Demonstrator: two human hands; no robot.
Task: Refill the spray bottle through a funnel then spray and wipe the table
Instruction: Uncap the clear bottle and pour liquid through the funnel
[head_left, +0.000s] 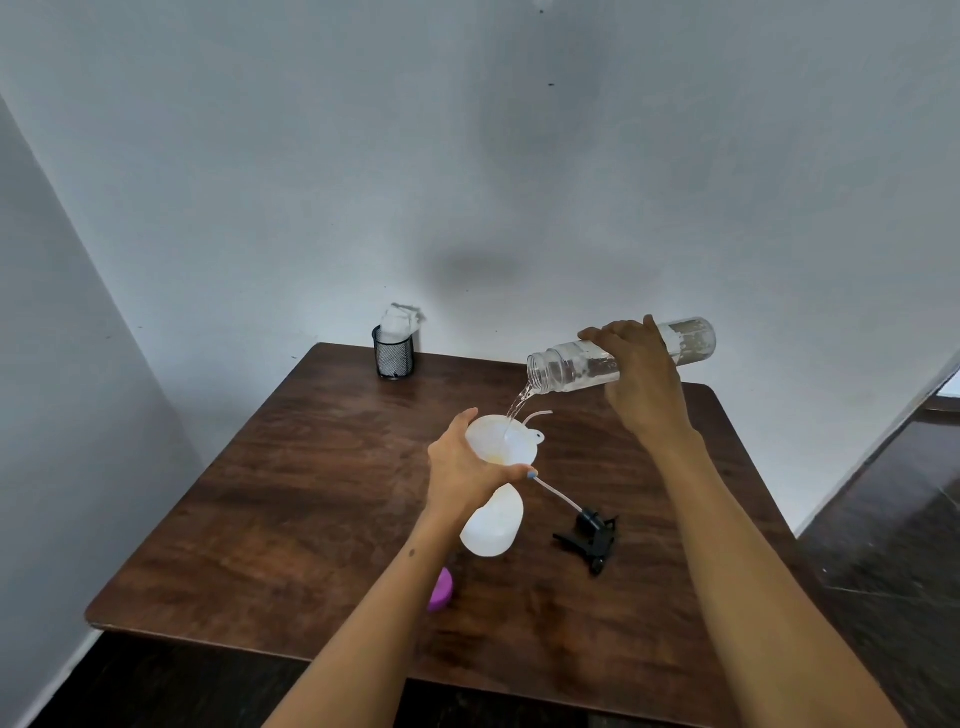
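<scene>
the white spray bottle (492, 525) is standing on the brown wooden table (291, 499), near the table's middle, with its trigger head off. a white funnel (506, 441) is sitting in the bottle's neck. the left hand (465, 467) is gripping the funnel and bottle neck from the left side, fingers and thumb curled round them. up and to the right of the spray bottle, the right hand (636, 371) is wrapping round a clear water bottle (618, 356) and holding it tipped nearly flat, its open mouth pointing left and down toward the funnel. a thin stream of water (517, 410) is running from that mouth into the funnel's bowl.

just right of the spray bottle, the black trigger head (592, 540) is lying on its side on the table, its thin clear dip tube (553, 493) reaching back toward the funnel. a purple cap (440, 590) is lying on the table just in front of the spray bottle, partly hidden behind the left forearm. well behind the spray bottle, at the table's far edge by the wall, a black mesh cup (394, 353) is holding a white cloth (399, 319).
</scene>
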